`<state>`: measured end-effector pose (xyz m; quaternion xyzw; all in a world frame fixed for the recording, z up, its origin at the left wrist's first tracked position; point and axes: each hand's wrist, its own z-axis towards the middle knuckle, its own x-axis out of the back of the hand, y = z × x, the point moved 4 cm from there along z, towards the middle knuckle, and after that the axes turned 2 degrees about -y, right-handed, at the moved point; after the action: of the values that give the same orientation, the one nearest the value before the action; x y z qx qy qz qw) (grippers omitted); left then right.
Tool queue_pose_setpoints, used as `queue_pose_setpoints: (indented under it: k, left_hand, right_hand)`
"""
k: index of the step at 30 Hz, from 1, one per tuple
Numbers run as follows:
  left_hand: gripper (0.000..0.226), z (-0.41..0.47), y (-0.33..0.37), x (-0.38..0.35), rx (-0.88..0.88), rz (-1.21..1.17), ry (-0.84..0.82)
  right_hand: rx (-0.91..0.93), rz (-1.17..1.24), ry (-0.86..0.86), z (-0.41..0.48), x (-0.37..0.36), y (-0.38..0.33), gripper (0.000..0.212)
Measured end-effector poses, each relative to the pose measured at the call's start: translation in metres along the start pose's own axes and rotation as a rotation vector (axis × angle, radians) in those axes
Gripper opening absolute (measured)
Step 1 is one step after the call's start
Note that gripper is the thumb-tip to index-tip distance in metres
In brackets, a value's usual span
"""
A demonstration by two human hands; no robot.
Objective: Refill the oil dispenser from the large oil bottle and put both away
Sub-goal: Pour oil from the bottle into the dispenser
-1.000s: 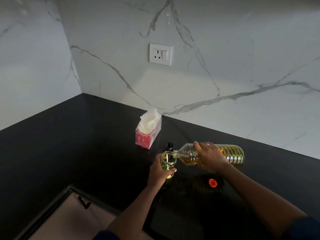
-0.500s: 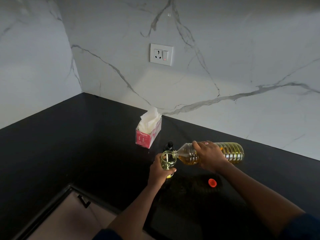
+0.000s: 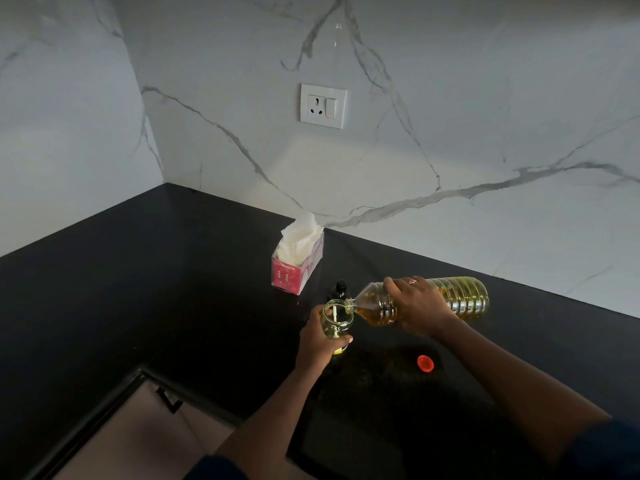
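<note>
Your left hand (image 3: 317, 341) wraps its fingers round the dispenser (image 3: 337, 322) over the counter (image 3: 173, 289); your right hand (image 3: 420, 308) clamps its fingers on the bottle (image 3: 464, 299), tipped flat, mouth at the rim; tip it more and oil could rush out and spill.

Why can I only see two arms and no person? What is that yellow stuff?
The camera sits on the person's head and looks down, so only their arms show. The left hand holds a small glass oil dispenser. The right hand holds the large oil bottle tipped sideways, its mouth at the dispenser's opening. The yellow stuff is oil. A red cap lies on the black counter, a small black top stands behind the dispenser, and a pink tissue box sits near the wall.
</note>
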<state>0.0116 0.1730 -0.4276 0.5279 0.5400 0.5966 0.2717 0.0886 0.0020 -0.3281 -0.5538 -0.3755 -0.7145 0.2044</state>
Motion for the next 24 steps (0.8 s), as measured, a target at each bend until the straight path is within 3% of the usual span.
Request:
queue_pose_setpoints:
  k: [7,24]
  left_hand:
    - [0.078,-0.0008,-0.0014,0.0001,-0.003,0.002,0.005]
    - [0.078,-0.0018,0.0004,0.0009,0.006,0.015,-0.006]
  right_hand:
    - [0.027,-0.026,0.055,0.002,0.0043,0.0001,0.088]
    - [0.031,-0.038,-0.032,0.0036,0.0002,0.0024,0.083]
